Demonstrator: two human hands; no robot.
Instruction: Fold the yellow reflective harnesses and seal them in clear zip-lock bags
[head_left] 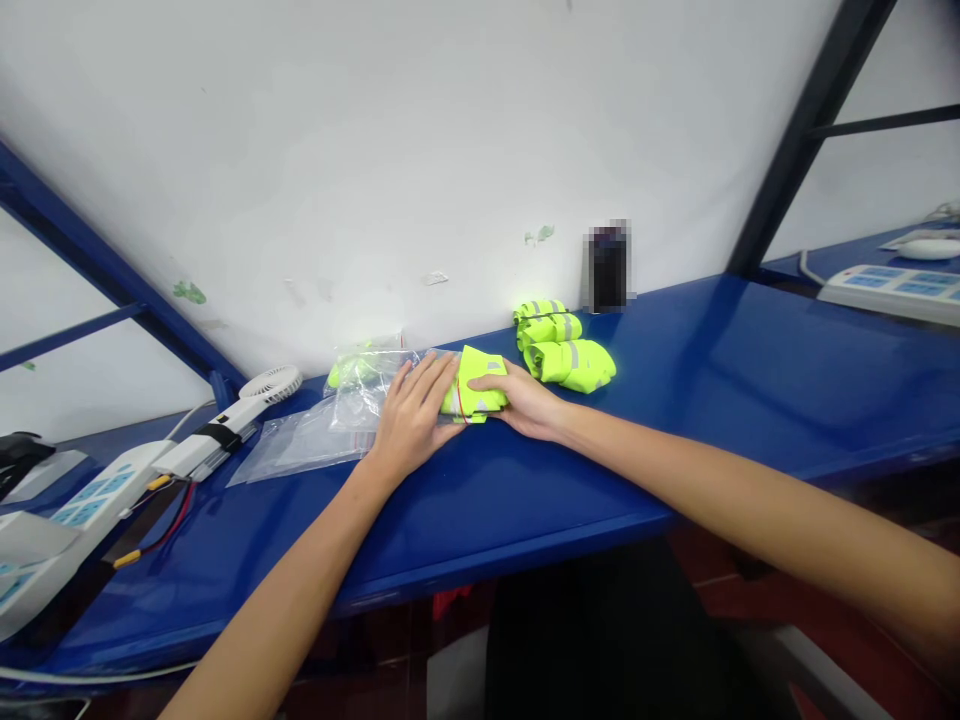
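Note:
A folded neon-yellow vest (pixel 481 372) with grey reflective strips lies partly inside a clear plastic bag (pixel 360 402), whose red-edged opening crosses the vest. My left hand (pixel 414 412) rests over the bagged part, fingers pressed together around it. From the right, my right hand (pixel 525 400) grips the vest's exposed end, thumb on top and fingers below. More clear bags (pixel 300 440) lie flat left of my left hand. Behind them sits another yellow bundle (pixel 351 368) in clear plastic.
Several rolled yellow vests (pixel 574 364) lie right of my hands, near the wall. A dark pixelated object (pixel 609 268) stands behind them. At the left are a white fan (pixel 271 384), power strips (pixel 97 500) and wires (pixel 178 520). The blue table's front edge (pixel 525 548) runs below my hands.

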